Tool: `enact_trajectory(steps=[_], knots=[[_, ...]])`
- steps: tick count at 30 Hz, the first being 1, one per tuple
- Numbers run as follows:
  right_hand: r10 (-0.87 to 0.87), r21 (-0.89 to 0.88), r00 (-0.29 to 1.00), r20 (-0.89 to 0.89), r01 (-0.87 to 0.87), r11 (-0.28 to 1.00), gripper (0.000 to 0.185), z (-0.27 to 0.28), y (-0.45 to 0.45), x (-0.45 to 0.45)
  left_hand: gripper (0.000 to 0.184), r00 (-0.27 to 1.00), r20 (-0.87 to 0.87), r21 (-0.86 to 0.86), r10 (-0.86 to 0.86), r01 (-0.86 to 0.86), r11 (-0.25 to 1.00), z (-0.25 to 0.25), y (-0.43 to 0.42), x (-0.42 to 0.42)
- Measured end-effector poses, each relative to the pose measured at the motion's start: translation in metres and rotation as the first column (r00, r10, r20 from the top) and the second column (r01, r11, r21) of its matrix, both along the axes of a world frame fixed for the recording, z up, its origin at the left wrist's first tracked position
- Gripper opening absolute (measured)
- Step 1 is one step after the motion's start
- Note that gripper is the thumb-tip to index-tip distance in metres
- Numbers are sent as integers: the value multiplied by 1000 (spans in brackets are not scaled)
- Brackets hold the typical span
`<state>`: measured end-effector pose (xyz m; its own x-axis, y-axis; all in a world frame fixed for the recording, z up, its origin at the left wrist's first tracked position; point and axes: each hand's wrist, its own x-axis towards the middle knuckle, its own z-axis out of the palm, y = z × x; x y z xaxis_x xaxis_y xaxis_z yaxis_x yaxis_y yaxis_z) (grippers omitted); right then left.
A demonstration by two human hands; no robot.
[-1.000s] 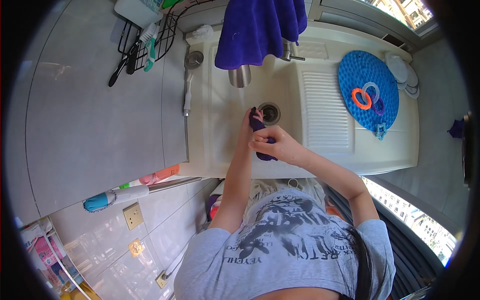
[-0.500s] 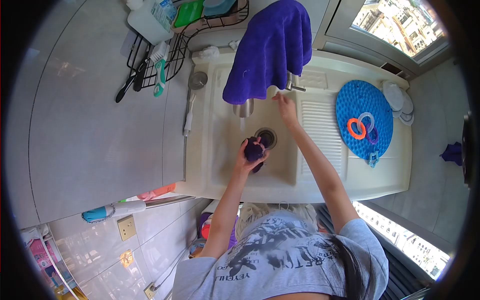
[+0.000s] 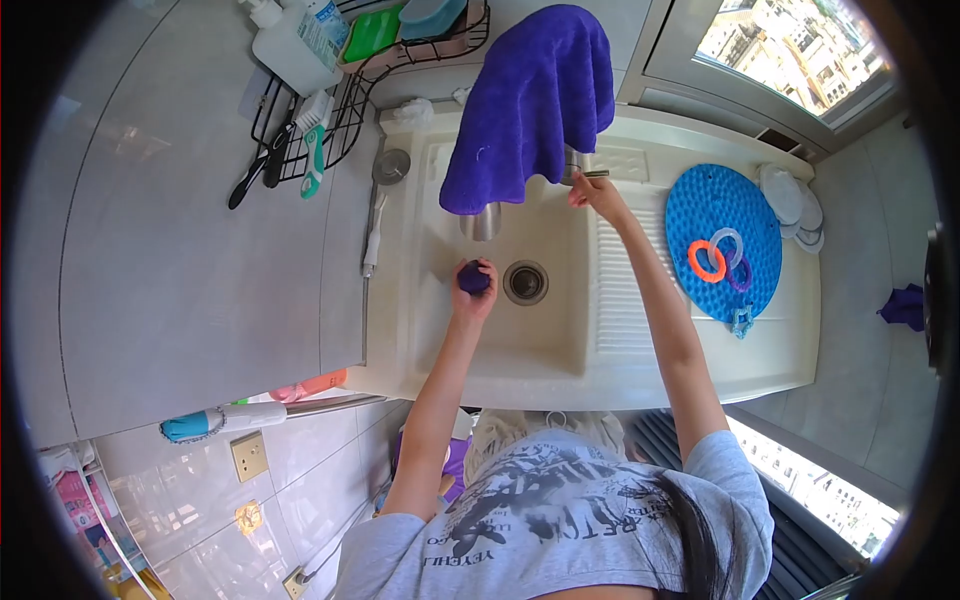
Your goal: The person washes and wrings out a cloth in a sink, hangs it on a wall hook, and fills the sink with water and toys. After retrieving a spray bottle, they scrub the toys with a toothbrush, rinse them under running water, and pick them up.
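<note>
My left hand (image 3: pixel 474 298) is wrapped round a bunched dark purple cloth (image 3: pixel 473 277), over the basin of the cream sink (image 3: pixel 515 350), left of the drain (image 3: pixel 525 283). My right hand (image 3: pixel 596 193) is at the faucet lever (image 3: pixel 597 174), fingers curled against it. A large purple towel (image 3: pixel 530 110) drapes over the faucet and hides most of it. Only the metal spout (image 3: pixel 482 224) shows below the towel, just above my left hand. No stream of water can be made out under it.
On the right of the sink lies a blue round mat (image 3: pixel 725 220) with an orange ring (image 3: pixel 706 261) and other rings. A wire rack (image 3: pixel 345 115) with brushes and bottles stands at the upper left. A strainer (image 3: pixel 391 167) sits at the sink's left edge.
My right hand has gone from the cloth up to the faucet lever. My left hand has gathered the cloth into a ball and moved left of the drain. The stream from the spout no longer shows.
</note>
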<state>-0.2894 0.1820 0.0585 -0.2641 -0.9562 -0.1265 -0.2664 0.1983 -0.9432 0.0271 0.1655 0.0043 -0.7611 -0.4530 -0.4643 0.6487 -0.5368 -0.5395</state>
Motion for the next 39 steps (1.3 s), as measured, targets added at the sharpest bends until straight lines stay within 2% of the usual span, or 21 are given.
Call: enact_trajectory(steps=[2, 4, 5, 7, 9, 10, 11, 13, 14, 16, 17, 18, 20, 23, 26, 29, 32, 35, 37, 38, 39], knots=[[-17, -103, 969, -247, -9, 995, 34, -24, 15, 33, 26, 997, -37, -28, 63, -64, 998, 12, 3, -4], [34, -333, 915, -403, -182, 925, 58, -40, 47, 92, 28, 983, -148, -11, 107, -110, 994, 30, 9, -9], [2, -231, 905, -426, -111, 967, 65, -50, 66, 132, 30, 963, -238, 22, 123, -121, 992, 43, 15, -16], [-90, -214, 841, -534, -31, 976, 69, -66, 80, 180, 35, 908, -398, 108, 133, -97, 989, 68, 32, -27], [-236, -390, 718, -655, -54, 919, 62, -79, 78, 201, 42, 839, -530, 192, 127, -27, 981, 93, 53, -33], [-276, -433, 907, -318, 120, 893, 60, -83, 75, 205, 44, 845, -530, 146, 76, 3, 989, 101, 65, -34], [-294, -403, 953, 68, 296, 866, 58, -86, 68, 207, 47, 850, -526, 99, 25, 32, 995, 110, 79, -33], [-139, -380, 958, 252, 230, 896, 46, -93, 61, 180, 52, 851, -507, 6, -139, 165, 986, 109, 99, -21], [-68, -365, 937, 342, 199, 910, 40, -96, 58, 166, 52, 901, -349, -92, -259, 242, 966, 105, 102, -13], [110, -365, 992, -65, -126, 922, 33, -31, 67, 140, 53, 899, 16, -233, -437, 428, 873, 99, 100, 9], [233, -279, 965, -117, -257, 925, 33, -23, 68, 130, 50, 881, 126, -313, -456, 472, 824, 90, 97, 21], [361, -94, 926, -107, -371, 924, 35, -10, 66, 125, 51, 823, 282, -414, -493, 568, 712, 83, 93, 30], [578, 276, 816, -18, -552, 787, 39, 13, 66, 120, 51, 668, 581, -518, -466, 744, 422, 70, 82, 43], [618, 31, 786, 28, -619, 785, 45, 14, 73, 128, 53, 361, 912, -372, -196, 928, -19, 50, 65, 48], [426, 12, 779, 460, -485, 875, 51, -3, 79, 139, 55, 433, 901, -427, -22, 894, 134, 26, 61, 42], [168, -38, 486, 858, -265, 963, 49, 5, 81, 158, 52, 613, 790, -547, 35, 677, 493, 51, 79, 23], [5, 6, 203, 979, -51, 999, 50, 18, 80, 184, 48, 764, 634, -541, -121, 550, 636, 50, 70, 13], [-47, 122, 403, 914, -161, 979, 50, 33, 76, 191, 45, 750, 615, -509, -243, 613, 604, 30, 65, 18], [111, 251, 744, 659, -356, 900, 51, 62, 70, 181, 45, 764, 549, -566, -339, 638, 521, 35, 67, 16], [222, 343, 844, 488, -420, 840, 52, 70, 67, 174, 45, 764, 517, -594, -387, 645, 481, 39, 68, 16], [326, 313, 847, 421, -473, 824, 54, 62, 61, 166, 42, 790, 424, -609, -443, 610, 506, 42, 69, 18]])
